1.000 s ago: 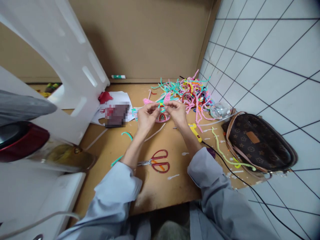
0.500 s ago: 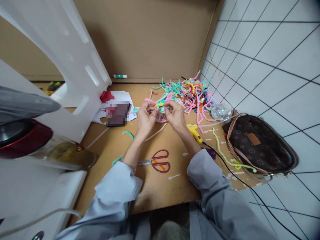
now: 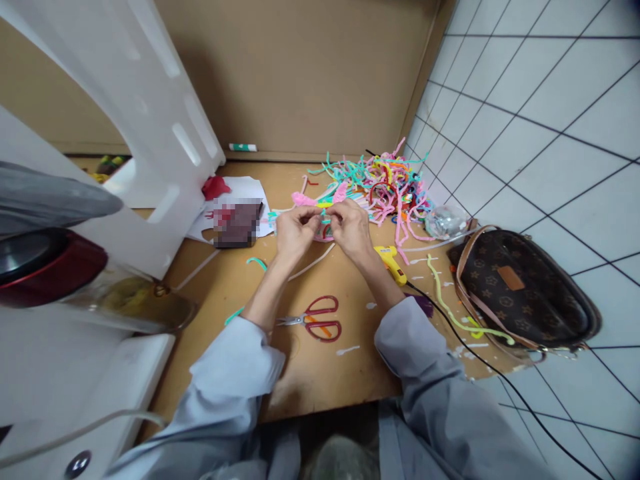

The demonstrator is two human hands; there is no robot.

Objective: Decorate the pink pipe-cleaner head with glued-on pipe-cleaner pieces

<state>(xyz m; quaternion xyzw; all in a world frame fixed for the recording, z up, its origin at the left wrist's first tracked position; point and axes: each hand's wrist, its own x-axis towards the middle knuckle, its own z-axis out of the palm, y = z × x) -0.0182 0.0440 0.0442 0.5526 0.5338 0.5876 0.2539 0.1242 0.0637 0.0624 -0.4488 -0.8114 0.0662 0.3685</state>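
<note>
My left hand (image 3: 296, 233) and my right hand (image 3: 351, 228) are closed in pinches, fingertips nearly meeting over the middle of the table. Between them is a short piece of pipe cleaner (image 3: 324, 211), mostly covered by the fingers; its exact shape cannot be made out. A yellow strip (image 3: 326, 205) shows just beyond the fingertips. Fuzzy pink pieces (image 3: 303, 199) stick up behind the hands, and a pink-edged piece with red and teal curves (image 3: 325, 231) lies below them, partly hidden.
A tangled pile of pipe cleaners (image 3: 385, 183) lies behind my right hand. Red-handled scissors (image 3: 323, 319) rest between my forearms. A yellow glue gun (image 3: 391, 265) with a black cord is by my right wrist. A brown handbag (image 3: 530, 287) stands right, a glass bottle (image 3: 135, 303) left.
My hands have drawn slightly closer together, and their fingers now cover more of the held piece. The view has shifted a little; the objects on the table have stayed in place.
</note>
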